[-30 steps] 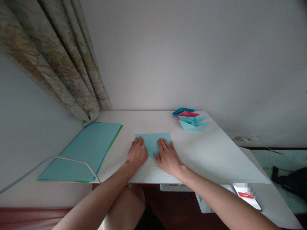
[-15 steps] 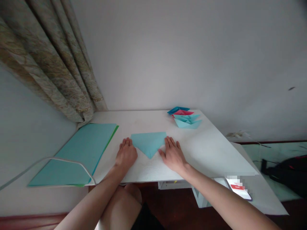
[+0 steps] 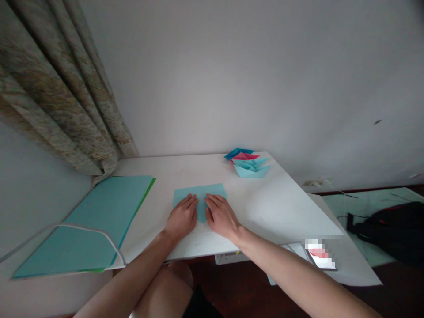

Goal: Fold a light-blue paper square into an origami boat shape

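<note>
A light blue folded paper (image 3: 201, 191) lies on the white table in front of me, with a straight far edge and a point toward me. My left hand (image 3: 183, 216) rests on its left half, fingers stretched out and pressed down. On the right half lies my right hand (image 3: 221, 216), its fingers extended the same way. A strip of the paper shows between the two hands; much of its near part is hidden under them.
Folded paper boats stand at the back right: blue (image 3: 239, 152), pink (image 3: 245, 156) and light blue (image 3: 251, 170). Large coloured sheets (image 3: 99, 216) lie at the left, crossed by a white cable (image 3: 82, 227). A phone (image 3: 320, 256) lies near the right front edge.
Both hands have moved inward from the paper's side corners to its middle, closer together. The view has shifted slightly.
</note>
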Demonstrator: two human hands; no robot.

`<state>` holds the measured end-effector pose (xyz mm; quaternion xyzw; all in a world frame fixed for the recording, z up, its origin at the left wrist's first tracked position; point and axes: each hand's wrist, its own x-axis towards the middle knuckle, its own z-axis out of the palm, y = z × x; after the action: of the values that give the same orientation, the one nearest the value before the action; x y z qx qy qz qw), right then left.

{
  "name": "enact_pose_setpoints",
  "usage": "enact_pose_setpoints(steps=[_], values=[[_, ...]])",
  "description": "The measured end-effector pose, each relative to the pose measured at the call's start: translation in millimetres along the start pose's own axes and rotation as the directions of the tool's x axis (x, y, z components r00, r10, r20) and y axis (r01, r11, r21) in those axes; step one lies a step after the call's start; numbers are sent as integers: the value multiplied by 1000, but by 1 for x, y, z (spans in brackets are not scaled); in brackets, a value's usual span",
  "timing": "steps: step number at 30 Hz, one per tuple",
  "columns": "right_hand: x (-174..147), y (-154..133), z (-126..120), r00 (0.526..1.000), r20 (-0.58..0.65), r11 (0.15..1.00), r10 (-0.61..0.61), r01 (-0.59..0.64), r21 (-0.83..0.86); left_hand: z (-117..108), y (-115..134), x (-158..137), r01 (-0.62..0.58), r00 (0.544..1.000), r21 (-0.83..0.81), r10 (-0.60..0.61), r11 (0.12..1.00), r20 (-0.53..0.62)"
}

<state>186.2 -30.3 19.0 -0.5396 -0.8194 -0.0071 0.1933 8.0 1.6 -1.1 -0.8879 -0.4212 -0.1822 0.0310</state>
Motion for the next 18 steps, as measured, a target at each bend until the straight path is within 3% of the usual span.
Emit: enact_pose_setpoints(steps=[3,6,10,13,16,18], values=[[11,3,5,999,-15,998,52,-52,29,-13,21,2,58,997,43,-60,997,46],[22,18,7,998,-7,995,58,-57,82,-28,50,-1,41,992,71,-49,997,117],[43,47,7,981,181,961,-68,15,276,-31,67,-1,24,990,-57,-16,998,137],[57,64,8,961,256,937,-108,12,350,-23,42,4,-5,1000,-268,6,963,3],[63,72,9,979,202,950,-27,-38,311,-10,-1,9,86,968,-237,-137,968,-209],[65,73,8,989,117,968,95,-119,219,1,-23,9,108,972,-224,-151,968,-181]])
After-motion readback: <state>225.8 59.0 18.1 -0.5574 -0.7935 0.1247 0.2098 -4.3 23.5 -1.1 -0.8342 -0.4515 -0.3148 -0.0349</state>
